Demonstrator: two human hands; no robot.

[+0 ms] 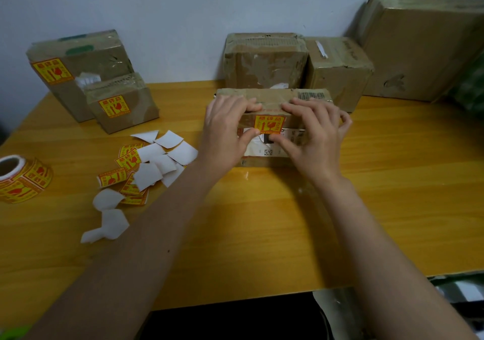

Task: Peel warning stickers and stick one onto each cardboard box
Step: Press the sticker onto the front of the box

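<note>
Box in hand: low brown cardboard box lies at the middle of the yellow wooden table, with a white shipping label on its near face and a barcode at its far right edge.
Sticker: square yellow-and-red warning sticker sits on the box's near face, just above the white label.
Left hand: left hand lies over the box's left end, fingers bent onto its top edge, thumb pressing the sticker's lower left corner.
Right hand: right hand mirrors it on the right end, fingers spread and curled on the top, thumb pressing just below the sticker.
Done boxes: two brown cardboard boxes stand at far left, a taller one behind and a smaller one just in front, each bearing a yellow sticker.
Waiting boxes: two worn brown boxes stand side by side just behind the held box; a large carton leans against the wall at far right.
Roll: roll of yellow warning stickers lies at the left edge.
Scraps: loose yellow stickers and white backing papers are strewn between the roll and the left forearm.
</note>
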